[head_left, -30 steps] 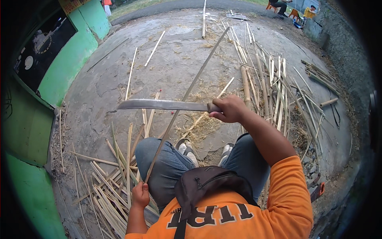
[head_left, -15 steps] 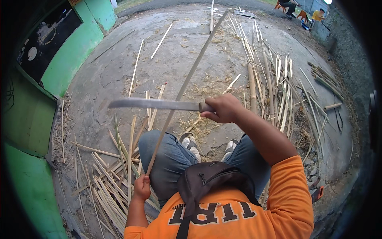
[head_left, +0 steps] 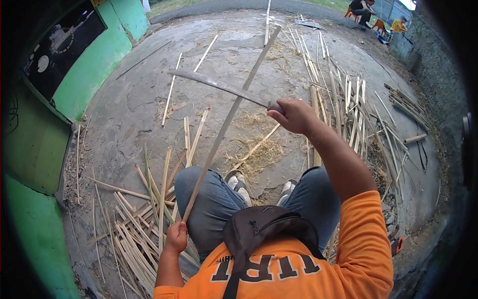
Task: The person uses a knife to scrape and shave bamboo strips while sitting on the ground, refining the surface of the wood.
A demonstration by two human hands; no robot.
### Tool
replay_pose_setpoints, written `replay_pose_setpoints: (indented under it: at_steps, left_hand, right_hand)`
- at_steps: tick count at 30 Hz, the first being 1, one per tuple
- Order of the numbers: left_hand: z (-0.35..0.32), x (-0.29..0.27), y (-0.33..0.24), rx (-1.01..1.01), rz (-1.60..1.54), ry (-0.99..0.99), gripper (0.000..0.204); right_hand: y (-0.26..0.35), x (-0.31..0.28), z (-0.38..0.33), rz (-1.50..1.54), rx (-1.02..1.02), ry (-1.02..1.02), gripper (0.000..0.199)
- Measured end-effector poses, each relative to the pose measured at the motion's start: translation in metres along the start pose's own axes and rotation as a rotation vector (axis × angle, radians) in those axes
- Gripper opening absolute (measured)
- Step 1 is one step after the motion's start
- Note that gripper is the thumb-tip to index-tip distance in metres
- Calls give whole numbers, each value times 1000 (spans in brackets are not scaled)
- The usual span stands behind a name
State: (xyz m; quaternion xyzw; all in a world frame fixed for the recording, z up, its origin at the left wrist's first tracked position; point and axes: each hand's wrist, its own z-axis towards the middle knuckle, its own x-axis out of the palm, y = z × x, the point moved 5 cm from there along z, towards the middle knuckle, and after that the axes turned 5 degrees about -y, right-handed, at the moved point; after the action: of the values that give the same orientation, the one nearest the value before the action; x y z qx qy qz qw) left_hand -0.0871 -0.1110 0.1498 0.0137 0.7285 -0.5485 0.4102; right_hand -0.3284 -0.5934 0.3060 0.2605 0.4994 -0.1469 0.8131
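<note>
Right hand (head_left: 295,116): closed in a fist around the handle of a machete (head_left: 214,84); nothing else is seen held. The blade is pointed to the left and slightly away from the body, its tip overlapping, in view, a loose bamboo strip (head_left: 171,91) on the ground. Which edge is sharpened cannot be told.

Left hand (head_left: 176,237): closed around the lower end of a long bamboo slat (head_left: 219,137). The slat is slanted up and to the right, past the left knee; its middle is crossed by the blade. Whether blade and slat are touching cannot be told. The slat's far end is overlapped with nothing but concrete in view, just beside a bamboo pole (head_left: 267,25).

Ground: cracked concrete (head_left: 142,107), bounded on the left by a green wall (head_left: 92,77), on the right by a rough grey wall (head_left: 435,79), at the far side by a road (head_left: 219,12). Room is left between machete tip and green wall, and a wide stretch of concrete is shown beyond the blade.

Near edges: the left forearm is bordered by a heap of split bamboo (head_left: 137,249); the right side is narrowed by long bamboo pieces (head_left: 348,107). Pale shavings (head_left: 261,152) are scattered ahead of the shoes (head_left: 241,189). A black waist bag (head_left: 266,229) is worn in front.
</note>
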Motion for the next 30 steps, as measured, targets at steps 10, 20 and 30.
replay_pose_setpoints:
  at_steps: [10,20,30]
  left_hand:
    - [1,2,-7,66,105,-45,57]
    - [-1,-1,-17,106,169,-81,53]
    - [2,2,-17,166,199,-116,53]
  right_hand:
    - [-12,-22,-3,-11,-94,14,55]
    - [-6,-12,-14,-47,22,161,59]
    - [-71,-27,4,71,275,-77,60]
